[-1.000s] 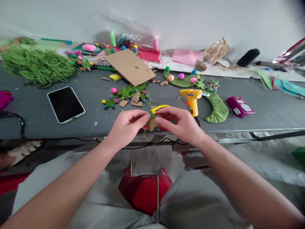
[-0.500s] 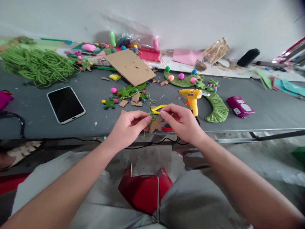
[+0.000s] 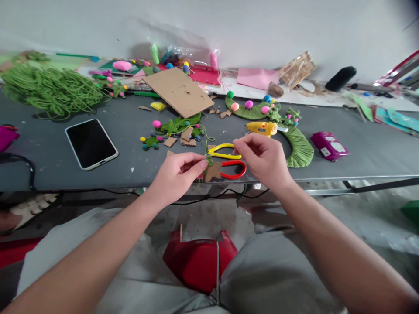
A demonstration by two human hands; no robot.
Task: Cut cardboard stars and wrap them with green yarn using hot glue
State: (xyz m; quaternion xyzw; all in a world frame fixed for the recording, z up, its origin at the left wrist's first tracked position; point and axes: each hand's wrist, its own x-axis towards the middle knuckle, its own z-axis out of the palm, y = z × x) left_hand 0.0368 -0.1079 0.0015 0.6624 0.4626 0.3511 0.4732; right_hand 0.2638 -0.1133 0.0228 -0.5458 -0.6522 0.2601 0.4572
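Note:
My left hand (image 3: 180, 174) pinches a small cardboard star (image 3: 213, 172) by its left part, which is wrapped in green yarn. My right hand (image 3: 263, 159) is closed, thumb and forefinger pressed together above the right end of the yellow scissor handle (image 3: 225, 151); whatever it pinches is too small to make out. Beside the star lies the red scissor handle (image 3: 234, 170), and the blades are hidden. A yellow glue gun (image 3: 262, 127) lies behind my right hand, its grip covered. Green yarn (image 3: 206, 136) runs on the table behind the star.
A phone (image 3: 91, 144) and a heap of green yarn (image 3: 52, 89) are on the left. Cardboard (image 3: 178, 92) and small decorated pieces lie behind the hands. To the right are a yarn-wrapped crescent (image 3: 299, 148) and a purple packet (image 3: 330, 146). A red stool (image 3: 201, 264) stands below.
My right hand has moved right and slightly up, away from the star, uncovering the scissor handles and covering the glue gun's grip. My left hand has stayed in place on the star.

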